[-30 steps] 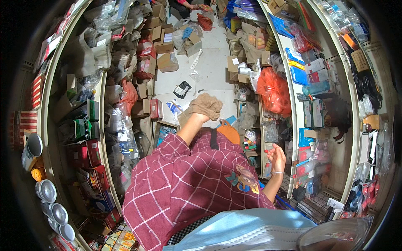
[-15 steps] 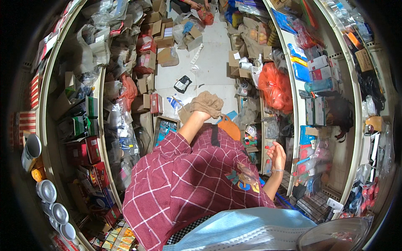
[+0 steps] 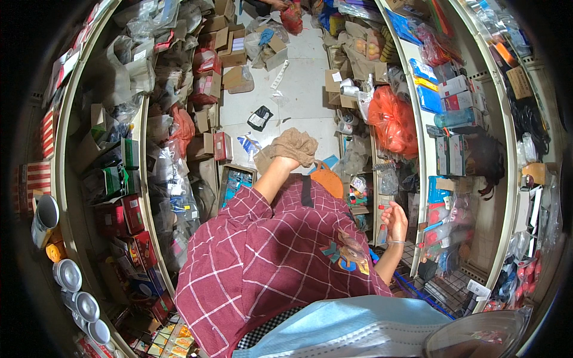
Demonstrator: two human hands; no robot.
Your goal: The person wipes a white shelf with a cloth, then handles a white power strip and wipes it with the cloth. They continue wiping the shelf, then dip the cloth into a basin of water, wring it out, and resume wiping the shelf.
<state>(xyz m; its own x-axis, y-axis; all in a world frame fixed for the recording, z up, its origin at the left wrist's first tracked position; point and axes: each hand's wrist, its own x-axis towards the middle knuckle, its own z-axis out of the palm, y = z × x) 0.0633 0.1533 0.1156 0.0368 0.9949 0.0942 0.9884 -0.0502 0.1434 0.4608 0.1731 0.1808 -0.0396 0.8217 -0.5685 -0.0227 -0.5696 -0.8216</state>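
My left hand (image 3: pixel 286 162) grips a crumpled brown cloth (image 3: pixel 293 146), bunched up in front of me above the floor. The cloth hides most of the fingers. My right hand (image 3: pixel 395 222) hangs in the air beside the right-hand shelf, its fingers loosely curled and apart, with nothing plainly in it. A small red thing (image 3: pixel 381 207) shows by its fingertips; I cannot tell whether it touches them. On that wrist is a thin bangle (image 3: pixel 395 242). Just beyond my apron front lies an orange round-edged thing (image 3: pixel 327 179), partly hidden.
Packed shelves flank a narrow tiled aisle (image 3: pixel 304 77). On the floor lie a black packet (image 3: pixel 260 119), a white strip (image 3: pixel 279 74) and an open carton (image 3: pixel 237 179). A red bag of round things (image 3: pixel 392 122) bulges from the right shelf. Another person's hand (image 3: pixel 278 5) shows at the far end.
My left hand and the brown cloth have shifted very slightly. The far person's red bag has moved a little. My right hand stays nearly where it was.
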